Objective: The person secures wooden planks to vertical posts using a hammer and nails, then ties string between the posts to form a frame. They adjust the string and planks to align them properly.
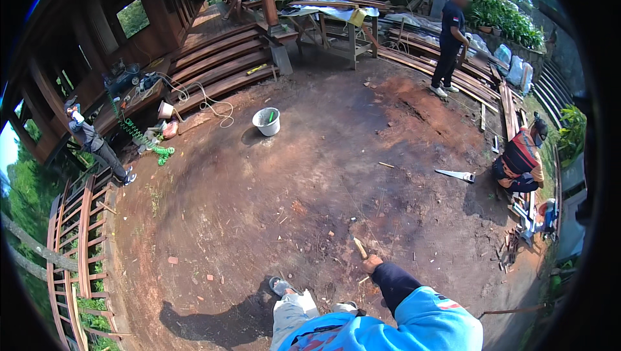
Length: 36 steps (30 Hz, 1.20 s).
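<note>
My right hand [372, 263] is closed round one end of a short piece of light-coloured wood [359, 246]. The other end of the wood points forward over the brown dirt ground, beyond my feet. My right arm reaches out in a dark cuff and a blue sleeve [417, 306]. Of my left hand nothing shows. Below, my sandalled foot [281, 286] rests on the dirt.
Ahead stands a white bucket [266, 122] with something green inside. A handsaw [457, 175] lies at the right, near a crouching person [519, 157]. Wooden steps [220, 60] rise at the back left. Long boards [446, 78] are stacked behind a standing person [449, 40].
</note>
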Motion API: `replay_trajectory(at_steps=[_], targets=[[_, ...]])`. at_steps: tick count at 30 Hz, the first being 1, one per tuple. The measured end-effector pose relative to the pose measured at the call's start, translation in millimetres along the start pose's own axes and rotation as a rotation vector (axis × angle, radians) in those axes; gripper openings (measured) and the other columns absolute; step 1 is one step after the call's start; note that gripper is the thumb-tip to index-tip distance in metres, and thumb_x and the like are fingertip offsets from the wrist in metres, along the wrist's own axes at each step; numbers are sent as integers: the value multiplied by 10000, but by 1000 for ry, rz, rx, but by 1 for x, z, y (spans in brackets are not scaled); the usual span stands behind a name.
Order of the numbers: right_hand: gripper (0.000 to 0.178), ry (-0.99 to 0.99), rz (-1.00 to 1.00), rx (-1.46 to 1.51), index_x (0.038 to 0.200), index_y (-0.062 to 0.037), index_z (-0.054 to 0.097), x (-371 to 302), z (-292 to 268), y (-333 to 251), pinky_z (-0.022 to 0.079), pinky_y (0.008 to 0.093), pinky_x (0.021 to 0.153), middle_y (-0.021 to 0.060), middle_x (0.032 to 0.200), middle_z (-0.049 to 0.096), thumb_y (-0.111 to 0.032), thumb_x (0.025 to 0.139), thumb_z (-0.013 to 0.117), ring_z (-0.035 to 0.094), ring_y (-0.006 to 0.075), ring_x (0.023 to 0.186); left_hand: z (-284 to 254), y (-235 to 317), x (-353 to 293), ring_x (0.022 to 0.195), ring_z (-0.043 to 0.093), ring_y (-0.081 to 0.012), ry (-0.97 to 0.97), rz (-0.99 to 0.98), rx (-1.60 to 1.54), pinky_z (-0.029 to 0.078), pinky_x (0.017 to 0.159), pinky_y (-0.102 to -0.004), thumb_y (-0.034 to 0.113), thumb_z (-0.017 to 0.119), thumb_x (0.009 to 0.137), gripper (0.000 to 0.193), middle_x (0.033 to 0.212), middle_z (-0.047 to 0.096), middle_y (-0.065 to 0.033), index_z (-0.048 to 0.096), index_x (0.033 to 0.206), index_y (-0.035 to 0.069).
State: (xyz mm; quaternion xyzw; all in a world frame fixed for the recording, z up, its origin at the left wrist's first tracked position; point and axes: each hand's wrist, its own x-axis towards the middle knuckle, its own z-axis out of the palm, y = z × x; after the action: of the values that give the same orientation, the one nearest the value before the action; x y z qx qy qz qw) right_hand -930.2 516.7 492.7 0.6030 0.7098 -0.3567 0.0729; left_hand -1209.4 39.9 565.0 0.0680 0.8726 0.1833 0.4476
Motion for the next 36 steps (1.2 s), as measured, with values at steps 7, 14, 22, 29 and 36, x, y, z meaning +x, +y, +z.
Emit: replay_trajectory(at_steps=[7, 14, 22, 29, 36], targets=[[546, -131, 99, -33, 924, 33, 768, 78, 46, -119, 568, 429, 746, 237, 862, 746, -504, 826, 739, 751, 314, 807, -101, 21, 119, 845, 762, -282, -13, -66, 88, 579, 752, -417, 324, 759, 862, 323, 880, 781, -174, 792, 962, 18], [634, -642, 177, -122, 1120, -16, 766, 72, 85, -199, 575, 411, 821, 187, 1065, 774, -580, 834, 721, 750, 305, 963, -270, 44, 252, 832, 760, -271, 170, -39, 178, 575, 743, -411, 308, 759, 866, 319, 870, 782, -168, 786, 953, 3], [548, -762, 295, -67, 1111, -41, 773, 161, 124, -282, 574, 422, 840, 184, 1051, 775, -520, 849, 737, 751, 325, 968, -397, 182, 410, 871, 754, -276, 382, 8, -39, 576, 792, -430, 272, 783, 848, 357, 947, 781, -195, 766, 1046, -26], [474, -611, 255, -74, 1104, -63, 779, 350, 78, -453, 574, 432, 857, 182, 1038, 776, -468, 861, 751, 752, 342, 972, -447, 272, 497, 1035, 727, -327, 178, 33, 265, 563, 919, -460, 294, 680, 899, 287, 1055, 763, -189, 774, 1096, 108], [472, -219, 108, 203, 1022, -33, 787, 479, -38, -670, 563, 445, 853, 221, 996, 769, -475, 858, 774, 752, 343, 981, -492, 357, 569, 981, 736, -318, 103, -51, 88, 572, 874, -452, 308, 707, 872, 317, 1009, 766, -185, 764, 1075, 71]])
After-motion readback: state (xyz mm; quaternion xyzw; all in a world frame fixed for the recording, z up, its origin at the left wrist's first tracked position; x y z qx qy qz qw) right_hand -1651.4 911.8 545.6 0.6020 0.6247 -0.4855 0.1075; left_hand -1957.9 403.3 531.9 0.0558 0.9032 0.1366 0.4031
